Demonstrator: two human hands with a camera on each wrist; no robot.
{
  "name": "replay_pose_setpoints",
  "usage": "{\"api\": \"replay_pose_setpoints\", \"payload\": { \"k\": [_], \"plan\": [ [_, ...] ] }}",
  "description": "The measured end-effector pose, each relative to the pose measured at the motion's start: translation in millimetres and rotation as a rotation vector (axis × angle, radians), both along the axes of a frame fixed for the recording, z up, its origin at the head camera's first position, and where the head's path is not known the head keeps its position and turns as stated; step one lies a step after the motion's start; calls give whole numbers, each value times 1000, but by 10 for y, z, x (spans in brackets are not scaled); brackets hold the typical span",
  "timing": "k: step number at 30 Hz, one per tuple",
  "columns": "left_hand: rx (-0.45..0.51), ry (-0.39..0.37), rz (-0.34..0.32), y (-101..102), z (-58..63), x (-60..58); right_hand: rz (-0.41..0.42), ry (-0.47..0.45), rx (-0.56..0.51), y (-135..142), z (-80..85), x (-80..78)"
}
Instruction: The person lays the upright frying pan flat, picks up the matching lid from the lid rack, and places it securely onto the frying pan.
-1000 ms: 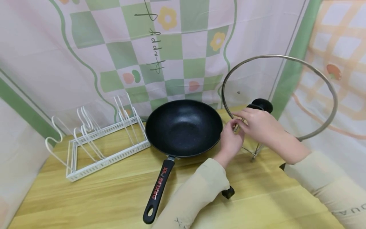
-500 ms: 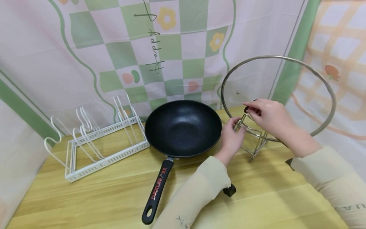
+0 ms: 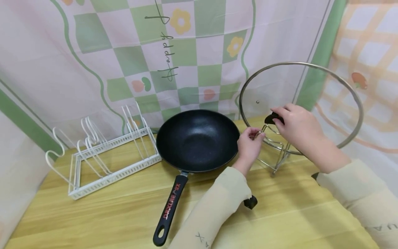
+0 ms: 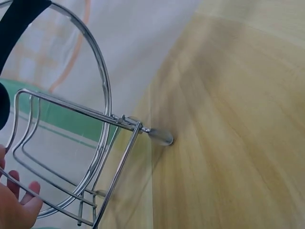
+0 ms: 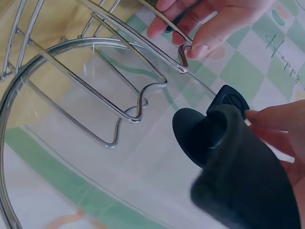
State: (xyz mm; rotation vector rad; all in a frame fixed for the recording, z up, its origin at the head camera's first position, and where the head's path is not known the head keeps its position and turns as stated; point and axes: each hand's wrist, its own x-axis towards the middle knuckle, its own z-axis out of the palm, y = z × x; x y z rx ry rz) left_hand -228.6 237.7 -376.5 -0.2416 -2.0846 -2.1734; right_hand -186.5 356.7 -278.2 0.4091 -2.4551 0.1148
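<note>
A large clear glass pan lid [image 3: 304, 90] with a metal rim stands upright in a chrome wire lid rack [image 3: 281, 152] on the right of the table. My right hand [image 3: 300, 128] pinches the end of the lid's black handle [image 3: 273, 118]. That handle [image 5: 238, 167] looms large in the right wrist view, its round base against the glass. My left hand [image 3: 249, 147] holds the rack's wire at its upper left end, thumb and fingers about it. In the left wrist view, fingertips of the left hand [image 4: 19, 202] show at the rack's wire [image 4: 76, 107].
A black wok [image 3: 199, 141] sits mid-table, its long handle [image 3: 171, 209] pointing toward me. To its left stands a white rack [image 3: 109, 178] with several wire dividers. A patterned curtain [image 3: 183, 52] hangs behind the wooden table [image 3: 109, 221].
My right hand has left the spot beside my left hand and moved right to the lid's handle, which it now pinches. My left hand stays at the rack; the lid stands where it was.
</note>
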Motion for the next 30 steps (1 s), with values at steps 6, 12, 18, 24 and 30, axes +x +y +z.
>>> {"api": "replay_pose_setpoints", "payload": {
  "k": [6,12,18,24,30],
  "plan": [
    [-25,5,-12,3,-25,-40,-76,-96,19,5,1,5],
    [-43,5,-16,-4,-41,-42,-135,-233,64,-10,10,-19],
    [-51,-6,-23,-26,-48,-38,-173,-396,37,-5,-21,-29],
    [-76,-17,-46,-44,-49,-41,-130,-321,-16,25,-67,-43],
    [-74,-20,-52,-51,-31,-57,-102,-281,-29,26,-66,-54]
  ]
}}
